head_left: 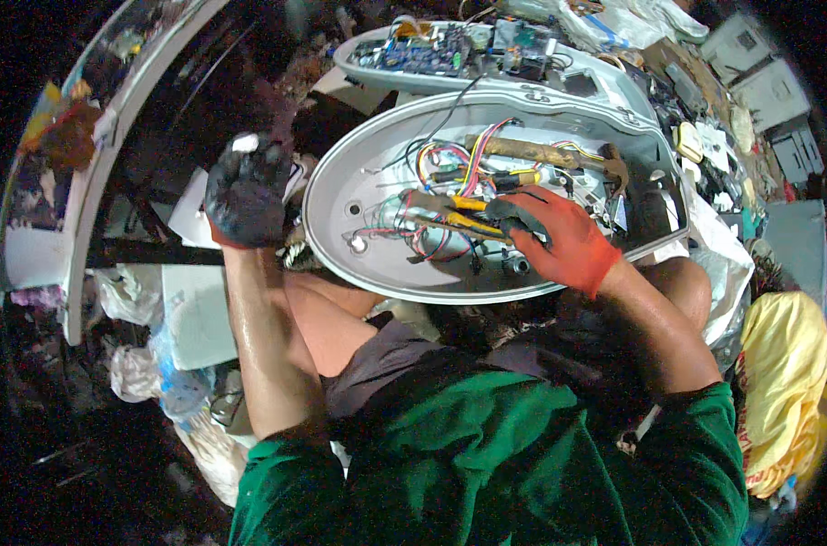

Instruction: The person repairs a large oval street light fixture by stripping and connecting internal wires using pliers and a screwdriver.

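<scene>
My right hand [559, 238], in an orange-red glove with dark finger fronts, is closed on pliers with yellow handles [472, 218]. Their jaws point left, over a grey oval plastic housing [336, 196]. Inside it lie a hammer with a wooden handle [532, 150], bundles of coloured wires [475, 164] and small loose parts. To the left of the housing, my left hand [247, 196] is raised in a blackened glove. Its fingers look curled, and a small pale spot [246, 143] shows at its top; I cannot make out what it is.
Beyond the housing lies a matching grey shell with circuit boards [459, 55]. Scrap parts [705, 155] are heaped at the right, above a yellow sack [779, 382]. Plastic bags [131, 373] lie at the lower left. A long pale curved edge [90, 200] runs along the far left.
</scene>
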### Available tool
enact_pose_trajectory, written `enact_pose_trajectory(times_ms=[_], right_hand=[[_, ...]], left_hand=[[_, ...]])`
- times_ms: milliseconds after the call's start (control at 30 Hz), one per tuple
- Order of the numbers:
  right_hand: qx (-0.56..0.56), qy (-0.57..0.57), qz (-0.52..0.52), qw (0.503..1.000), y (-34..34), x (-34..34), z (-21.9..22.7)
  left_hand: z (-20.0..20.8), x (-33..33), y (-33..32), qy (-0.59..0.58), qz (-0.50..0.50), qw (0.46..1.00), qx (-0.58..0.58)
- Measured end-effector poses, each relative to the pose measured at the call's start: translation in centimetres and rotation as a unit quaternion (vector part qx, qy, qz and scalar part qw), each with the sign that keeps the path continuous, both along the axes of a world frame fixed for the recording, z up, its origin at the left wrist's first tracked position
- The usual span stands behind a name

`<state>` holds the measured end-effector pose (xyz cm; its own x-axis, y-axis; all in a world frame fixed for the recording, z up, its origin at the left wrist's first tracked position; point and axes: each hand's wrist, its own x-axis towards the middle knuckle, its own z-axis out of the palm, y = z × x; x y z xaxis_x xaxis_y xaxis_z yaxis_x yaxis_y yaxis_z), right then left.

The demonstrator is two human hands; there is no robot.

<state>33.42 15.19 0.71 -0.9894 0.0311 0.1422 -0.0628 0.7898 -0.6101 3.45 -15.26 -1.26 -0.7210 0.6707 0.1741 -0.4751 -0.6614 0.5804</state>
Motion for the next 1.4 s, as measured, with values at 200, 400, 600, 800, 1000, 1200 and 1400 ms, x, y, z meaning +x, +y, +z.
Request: enact_pose_trajectory(times_ms=[200,400,600,800,1000,1200,1400], right_hand=[[0.058,0.057,0.05,0.995,-4.1,-4.6,0.1],[0.166,0.017,0.158,0.973,-9.4,-11.7,-1.9],[0.181,-0.166,0.194,0.95,-11.3,-14.8,-4.9],[0.147,-0.165,0.205,0.953,-11.3,-16.1,-5.5],[0.177,-0.19,0.226,0.939,-11.7,-16.8,-6.1],[0.16,-0.153,0.218,0.95,-11.6,-15.8,-5.7],[0.166,-0.06,0.25,0.952,-12.1,-15.6,-6.0]], left_hand=[[2.2,2.2,1.7,0.058,0.135,0.977,-0.152],[0.0,1.7,1.6,0.052,0.145,0.981,-0.12],[-5.1,1.6,-0.3,-0.066,0.221,0.953,-0.197],[-8.1,2.1,-1.9,-0.067,0.151,0.954,-0.252],[-8.8,5.7,2.2,-0.182,0.115,0.934,-0.285],[-6.0,7.5,3.4,-0.205,0.147,0.93,-0.269],[-10.3,3.6,0.9,-0.168,0.145,0.964,-0.145]])
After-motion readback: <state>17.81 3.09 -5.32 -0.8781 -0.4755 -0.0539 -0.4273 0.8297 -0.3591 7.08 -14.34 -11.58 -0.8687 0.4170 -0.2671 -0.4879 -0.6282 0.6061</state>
